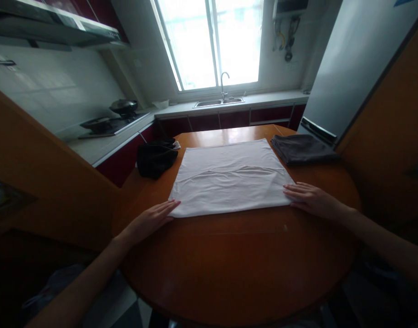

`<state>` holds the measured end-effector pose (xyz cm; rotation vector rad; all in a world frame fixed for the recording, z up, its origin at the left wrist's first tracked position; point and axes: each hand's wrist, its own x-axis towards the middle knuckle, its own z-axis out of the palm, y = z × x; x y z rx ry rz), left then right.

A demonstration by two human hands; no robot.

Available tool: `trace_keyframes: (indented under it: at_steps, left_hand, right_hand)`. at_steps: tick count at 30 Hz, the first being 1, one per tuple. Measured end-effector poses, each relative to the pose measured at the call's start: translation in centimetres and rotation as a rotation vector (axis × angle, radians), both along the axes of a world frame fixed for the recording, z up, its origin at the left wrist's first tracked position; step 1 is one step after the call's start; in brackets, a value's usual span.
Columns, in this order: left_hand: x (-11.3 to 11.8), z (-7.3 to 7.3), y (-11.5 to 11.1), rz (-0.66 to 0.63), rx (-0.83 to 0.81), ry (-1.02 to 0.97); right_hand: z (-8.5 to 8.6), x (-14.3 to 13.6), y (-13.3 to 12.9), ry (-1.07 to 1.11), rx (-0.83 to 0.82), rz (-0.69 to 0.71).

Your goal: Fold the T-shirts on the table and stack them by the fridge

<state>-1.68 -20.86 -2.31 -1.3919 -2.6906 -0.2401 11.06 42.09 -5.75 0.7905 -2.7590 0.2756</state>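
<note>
A white cloth [226,182], perhaps a garment, lies spread flat on the wooden table [236,269], with wrinkles running across its middle. My left hand [153,219] rests at its near left corner, fingers stretched out and fingertips on the fabric. At the near right corner, my right hand [308,198] lies flat with its fingers extended over the cloth's edge. Neither hand grips the fabric visibly; the undersides of both are hidden.
A dark grey folded cloth [303,149] sits at the table's far right. Black bunched fabric [156,159] lies at the far left. Beyond are a sink [218,102], a stove with a pan [123,107], and a fridge [352,64] on the right.
</note>
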Motion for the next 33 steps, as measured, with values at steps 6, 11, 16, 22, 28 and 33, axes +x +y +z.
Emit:
trace_keyframes:
  at_steps: [6, 11, 16, 22, 28, 33]
  left_hand:
    - [1.1, 1.0, -0.1, -0.077, -0.011, 0.018]
    - [0.1, 0.4, 0.2, -0.096, 0.084, -0.008]
    - [-0.7, -0.5, 0.5, -0.055, 0.138, 0.038]
    - [0.9, 1.4, -0.3, 0.023, 0.12, -0.072]
    - [5.5, 4.9, -1.9, 0.127, 0.161, -0.273]
    - [9.5, 8.5, -2.9, 0.155, 0.123, -0.48]
  right_hand:
    - [1.3, 1.1, -0.4, 0.135, 0.077, 0.091]
    - [1.1, 1.1, -0.8, 0.208, 0.101, -0.002]
    - [0.8, 0.8, -1.4, 0.245, 0.077, -0.068]
    - [2.7, 2.9, -1.4, 0.155, -0.013, -0.064]
    - [5.2, 7.0, -1.2, -0.032, -0.196, -0.01]
    - [8.5, 9.9, -1.3, -0.229, -0.458, 0.083]
